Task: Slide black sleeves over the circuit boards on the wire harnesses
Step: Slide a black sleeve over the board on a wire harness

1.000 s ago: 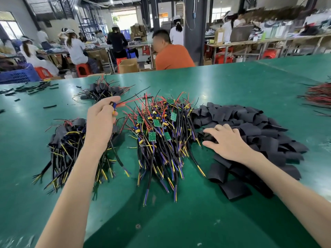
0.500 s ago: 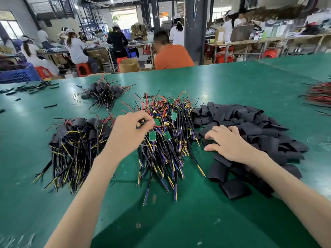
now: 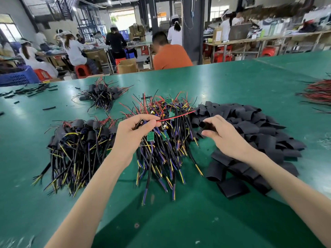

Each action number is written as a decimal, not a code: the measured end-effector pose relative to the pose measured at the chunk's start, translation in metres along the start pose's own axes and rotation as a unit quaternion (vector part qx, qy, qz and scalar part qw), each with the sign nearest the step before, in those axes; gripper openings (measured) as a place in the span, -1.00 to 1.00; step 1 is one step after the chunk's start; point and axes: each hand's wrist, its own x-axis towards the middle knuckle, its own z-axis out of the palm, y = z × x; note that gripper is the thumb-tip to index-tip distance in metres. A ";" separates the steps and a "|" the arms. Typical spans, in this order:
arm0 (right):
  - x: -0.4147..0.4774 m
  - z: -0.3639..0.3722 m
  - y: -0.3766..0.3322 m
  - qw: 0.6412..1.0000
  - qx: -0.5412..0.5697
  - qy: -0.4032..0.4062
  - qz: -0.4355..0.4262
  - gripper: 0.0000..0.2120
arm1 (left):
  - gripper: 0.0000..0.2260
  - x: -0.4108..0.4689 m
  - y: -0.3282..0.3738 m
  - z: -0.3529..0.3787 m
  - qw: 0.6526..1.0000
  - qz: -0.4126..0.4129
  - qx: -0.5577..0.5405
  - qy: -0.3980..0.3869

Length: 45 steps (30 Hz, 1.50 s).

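Our left hand (image 3: 131,135) pinches a circuit board (image 3: 140,124), its red wire (image 3: 177,115) running past the fingertips toward our right hand (image 3: 223,136), whose fingers clamp a black sleeve (image 3: 207,126) (open edge facing the board); a gap separates the two sets of fingertips.

- No text, number, brand or sign can be read anywhere.
- White paper label (image 3: 217,35) on the tall brown cardboard box (image 3: 213,37), which stands on the workbench beyond the far edge of the green table (image 3: 179,221): the print is too blurred to read.
- Small green circuit boards (image 3: 150,136) in the heap of wires at the middle of the green table: any lettering on them is too small to tell.
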 end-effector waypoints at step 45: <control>-0.023 0.012 -0.046 0.970 -0.167 -0.041 -0.169 -0.64 | -0.79 -0.016 -0.027 0.036 0.944 0.127 0.301 -0.046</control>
